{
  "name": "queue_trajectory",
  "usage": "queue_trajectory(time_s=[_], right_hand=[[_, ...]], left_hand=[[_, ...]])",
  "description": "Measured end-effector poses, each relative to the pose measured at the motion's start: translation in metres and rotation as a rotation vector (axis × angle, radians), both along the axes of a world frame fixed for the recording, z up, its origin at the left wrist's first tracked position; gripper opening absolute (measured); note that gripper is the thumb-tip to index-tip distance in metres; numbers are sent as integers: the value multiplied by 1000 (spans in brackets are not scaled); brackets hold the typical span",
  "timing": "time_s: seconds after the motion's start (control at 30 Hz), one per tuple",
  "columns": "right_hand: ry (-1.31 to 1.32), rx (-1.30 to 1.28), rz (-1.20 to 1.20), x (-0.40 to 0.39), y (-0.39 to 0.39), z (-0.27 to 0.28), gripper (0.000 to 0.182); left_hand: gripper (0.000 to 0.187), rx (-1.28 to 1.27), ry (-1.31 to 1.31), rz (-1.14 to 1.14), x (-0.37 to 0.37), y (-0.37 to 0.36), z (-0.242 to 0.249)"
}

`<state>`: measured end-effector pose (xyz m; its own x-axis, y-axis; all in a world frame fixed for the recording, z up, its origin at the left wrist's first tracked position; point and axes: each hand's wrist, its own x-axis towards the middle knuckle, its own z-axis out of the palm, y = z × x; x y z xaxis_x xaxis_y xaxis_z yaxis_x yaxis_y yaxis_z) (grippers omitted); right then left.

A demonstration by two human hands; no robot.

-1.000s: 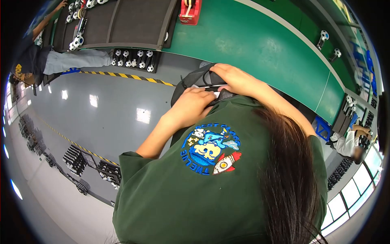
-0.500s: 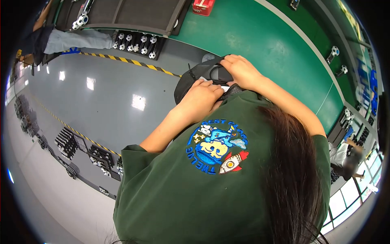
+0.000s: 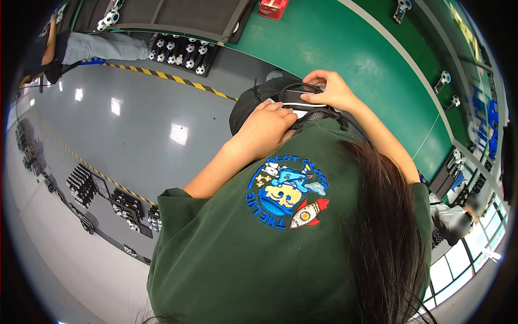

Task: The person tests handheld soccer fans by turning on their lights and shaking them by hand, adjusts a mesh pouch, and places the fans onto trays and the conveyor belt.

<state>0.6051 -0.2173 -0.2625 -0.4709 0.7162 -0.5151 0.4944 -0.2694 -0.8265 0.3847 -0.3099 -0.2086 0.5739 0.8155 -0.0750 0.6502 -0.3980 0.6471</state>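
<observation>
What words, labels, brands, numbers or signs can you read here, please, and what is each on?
"BEST CLO...": upper arc of the round print on the green shirt; ending unclear.
Perhaps "TWELVE": the print's lower-left arc; not certain.
Red box: small pale marks, unreadable.
Black mesh item: no readable text.

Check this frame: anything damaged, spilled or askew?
Nothing stands out: no spill or damage visible. The left hand covers part of the black mesh item and the right hand is at its edge, so hidden parts can't be judged.
</observation>
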Motion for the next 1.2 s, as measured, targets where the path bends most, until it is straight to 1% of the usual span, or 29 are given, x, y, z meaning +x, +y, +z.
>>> queue_trajectory(time_s=[0.1,0.13,0.27,0.47,0.6,0.63,0.77,0.8,0.93,0.97,1.1,1.13,1.2], right_hand=[[-6,-117,6,2,1,6,45],[-5,-115,6,1,1,8,45],[-192,52,114,-12,-1,18,45],[-289,82,219,-25,0,27,46],[-114,397,125,-22,-10,31,49],[-113,391,131,-22,-11,32,49],[-93,468,127,-25,-14,35,51],[-90,461,132,-26,-12,34,51],[-24,609,104,-29,-16,25,49],[-25,604,101,-30,-16,24,49],[83,688,69,-31,-15,24,50],[83,684,70,-30,-15,23,50],[64,686,89,-29,-17,22,52]], left_hand=[[24,-36,9,-28,-1,4,7],[24,-35,9,-28,-1,5,8],[31,-123,153,-98,-2,10,15],[31,-149,167,-120,-5,17,15],[32,-142,134,-108,-10,19,14],[32,-148,133,-103,-10,18,12],[27,22,-15,-5,-14,11,-2],[27,14,-14,0,-15,12,-1],[30,0,32,-33,-18,17,3],[30,-5,32,-36,-20,19,5],[31,-197,-271,3,-24,30,10],[31,-200,-272,5,-22,31,8],[29,-173,-311,249,-10,32,2]])
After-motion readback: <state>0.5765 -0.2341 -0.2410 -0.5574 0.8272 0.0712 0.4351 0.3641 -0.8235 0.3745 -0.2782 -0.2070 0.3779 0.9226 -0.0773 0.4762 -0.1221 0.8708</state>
